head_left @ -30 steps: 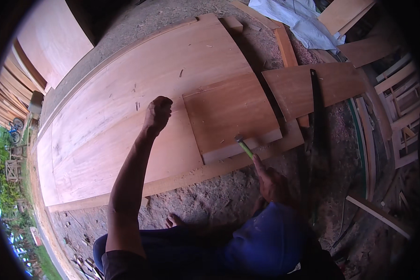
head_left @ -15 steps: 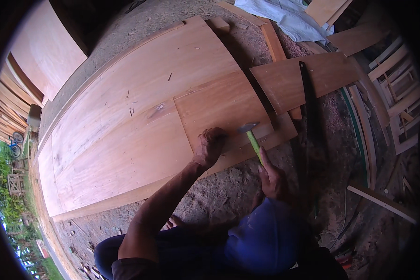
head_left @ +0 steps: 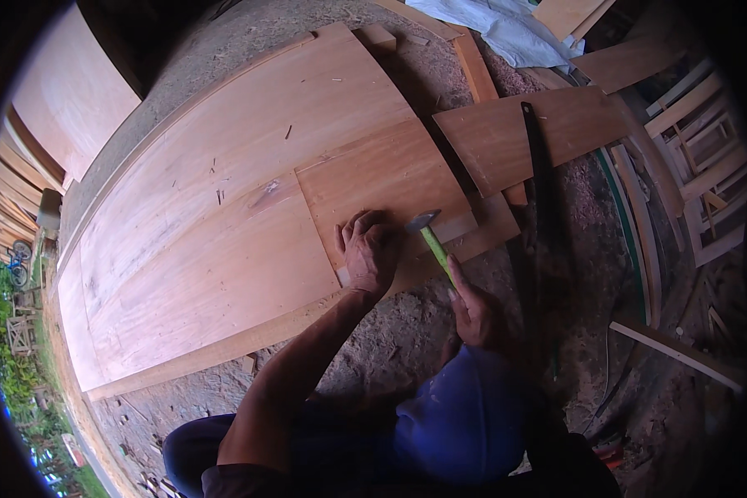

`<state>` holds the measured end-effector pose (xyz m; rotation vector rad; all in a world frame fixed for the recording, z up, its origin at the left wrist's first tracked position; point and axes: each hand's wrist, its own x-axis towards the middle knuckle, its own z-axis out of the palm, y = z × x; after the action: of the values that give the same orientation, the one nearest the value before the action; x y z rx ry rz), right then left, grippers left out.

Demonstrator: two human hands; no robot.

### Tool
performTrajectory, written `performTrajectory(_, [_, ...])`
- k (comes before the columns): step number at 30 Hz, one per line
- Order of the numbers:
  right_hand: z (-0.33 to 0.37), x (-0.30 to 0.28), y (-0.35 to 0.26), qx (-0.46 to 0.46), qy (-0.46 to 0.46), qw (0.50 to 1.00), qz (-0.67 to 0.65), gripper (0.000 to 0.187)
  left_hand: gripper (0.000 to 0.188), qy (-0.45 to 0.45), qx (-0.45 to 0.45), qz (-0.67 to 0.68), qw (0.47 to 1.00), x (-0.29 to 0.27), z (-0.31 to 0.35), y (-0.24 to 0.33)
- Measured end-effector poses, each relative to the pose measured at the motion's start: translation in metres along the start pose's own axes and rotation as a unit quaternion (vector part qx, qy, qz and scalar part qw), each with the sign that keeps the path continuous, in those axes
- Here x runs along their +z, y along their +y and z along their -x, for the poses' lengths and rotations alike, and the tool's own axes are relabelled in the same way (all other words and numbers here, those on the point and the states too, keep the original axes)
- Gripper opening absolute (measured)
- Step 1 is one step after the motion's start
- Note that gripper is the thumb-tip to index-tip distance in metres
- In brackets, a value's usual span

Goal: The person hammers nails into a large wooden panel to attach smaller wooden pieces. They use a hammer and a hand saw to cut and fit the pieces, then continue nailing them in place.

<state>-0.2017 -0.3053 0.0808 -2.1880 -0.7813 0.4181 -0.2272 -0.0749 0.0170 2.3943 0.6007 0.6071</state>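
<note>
My right hand (head_left: pixel 480 318) is wrapped round the green handle of a hammer (head_left: pixel 436 250). The hammer's dark metal head is just right of my left hand, over the near edge of a wooden panel. My left hand (head_left: pixel 369 257) rests on that panel with its fingers curled and the fingertips pressed down together. Whatever they pinch is hidden from this view. Beneath the hand is a darker rectangular plywood piece (head_left: pixel 382 170), fitted beside a long, paler plywood sheet (head_left: pixel 199 257). A pale wood strip (head_left: pixel 455 228) runs along the near edge by the hammer head.
Several loose nails (head_left: pixel 220 196) are scattered on the sheet. A handsaw (head_left: pixel 537 149) lies across a brown board (head_left: pixel 490 137) to the right. Beyond are a white plastic sheet (head_left: pixel 506 33) and wooden frames (head_left: pixel 710 162). My blue-clad knee (head_left: pixel 465 415) is close below my right hand.
The hammer head has come slightly closer to my left hand. My left hand's fingers have shifted and show more spread at the knuckles. The whole view has moved a little.
</note>
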Motion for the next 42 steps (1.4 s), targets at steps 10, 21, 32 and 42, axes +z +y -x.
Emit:
performTrajectory(10, [-0.008,-0.020,-0.021,-0.109,0.004,0.993,0.039,0.067,0.014,0.007,-0.009,0.012,1.000,0.005,0.005,0.002])
performTrajectory(21, [-0.014,-0.018,-0.030,-0.044,-0.039,0.996,0.065,0.063,0.016,0.020,0.040,0.017,0.999,0.000,-0.001,-0.007])
performTrajectory(32, [-0.030,-0.023,-0.033,-0.030,-0.071,0.995,0.069,0.057,0.044,-0.001,-0.003,0.124,0.992,-0.005,0.001,-0.014])
performTrajectory(42, [-0.021,-0.021,-0.030,-0.120,-0.001,0.991,0.065,0.069,0.038,0.010,0.005,0.116,0.993,-0.007,0.000,-0.001])
